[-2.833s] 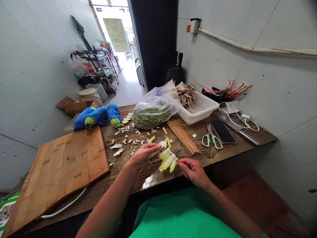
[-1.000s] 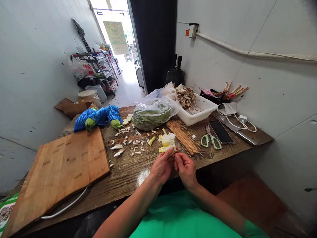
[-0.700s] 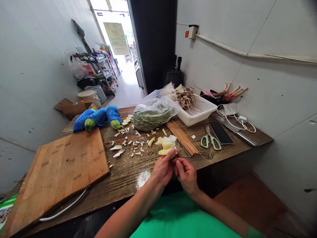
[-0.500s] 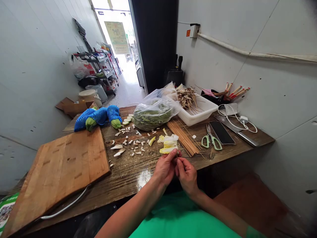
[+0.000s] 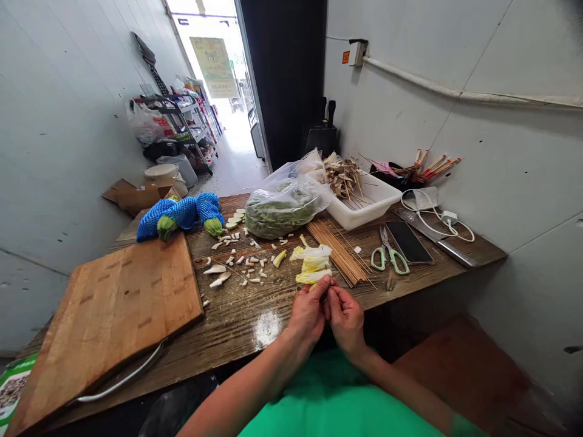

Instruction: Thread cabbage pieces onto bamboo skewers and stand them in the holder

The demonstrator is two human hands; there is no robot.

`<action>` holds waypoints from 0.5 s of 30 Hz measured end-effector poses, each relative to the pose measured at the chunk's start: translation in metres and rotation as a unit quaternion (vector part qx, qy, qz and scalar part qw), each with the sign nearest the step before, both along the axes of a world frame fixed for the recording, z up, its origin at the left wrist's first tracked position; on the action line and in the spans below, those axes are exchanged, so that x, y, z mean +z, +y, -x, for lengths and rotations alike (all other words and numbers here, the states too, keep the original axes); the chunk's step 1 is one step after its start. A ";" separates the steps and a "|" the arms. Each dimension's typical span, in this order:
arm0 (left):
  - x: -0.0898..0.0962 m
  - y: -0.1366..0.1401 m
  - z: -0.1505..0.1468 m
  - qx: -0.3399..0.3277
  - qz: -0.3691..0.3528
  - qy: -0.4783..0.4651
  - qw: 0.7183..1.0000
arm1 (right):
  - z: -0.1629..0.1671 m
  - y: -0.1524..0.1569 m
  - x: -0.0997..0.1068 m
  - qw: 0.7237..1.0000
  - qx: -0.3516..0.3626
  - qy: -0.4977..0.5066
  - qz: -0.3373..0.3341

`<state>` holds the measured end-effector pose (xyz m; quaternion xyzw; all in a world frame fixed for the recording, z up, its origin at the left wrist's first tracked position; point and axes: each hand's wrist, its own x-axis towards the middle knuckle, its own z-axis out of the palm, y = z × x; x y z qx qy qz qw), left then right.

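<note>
Left hand (image 5: pixel 308 312) pinches pale yellow-white cabbage leaves (image 5: pixel 315 264) over the brown wooden surface (image 5: pixel 223 331) | right hand (image 5: pixel 347 318) curled against the left, can't tell what it grasps | thin brown bamboo sticks (image 5: pixel 339 254) just beside | risk: leaves tearing, if squeezed too hard

Head-worn view — forward and down over the hands (image 5: pixel 308 312), worktable (image 5: pixel 232 334) close below, doorway (image 5: pixel 204 28) far beyond
</note>
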<state>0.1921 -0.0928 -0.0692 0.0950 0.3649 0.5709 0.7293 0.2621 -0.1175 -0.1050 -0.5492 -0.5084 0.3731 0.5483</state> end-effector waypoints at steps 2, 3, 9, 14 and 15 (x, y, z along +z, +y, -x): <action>-0.002 -0.001 -0.001 -0.005 -0.001 0.009 1.000 | -0.001 0.001 0.002 1.000 0.001 0.004 0.001; -0.004 -0.002 -0.001 -0.014 -0.003 0.014 1.000 | -0.002 0.001 0.002 1.000 0.002 0.008 0.001; -0.007 0.003 0.014 -0.066 -0.036 -0.025 0.997 | -0.007 0.003 0.000 0.997 0.030 0.065 0.018; 0.007 0.023 0.032 -0.072 -0.048 0.009 0.996 | -0.009 0.002 -0.001 0.996 0.054 0.069 0.028; 0.009 0.026 0.034 -0.076 -0.046 0.026 0.996 | -0.009 0.001 -0.001 0.995 0.062 0.069 0.029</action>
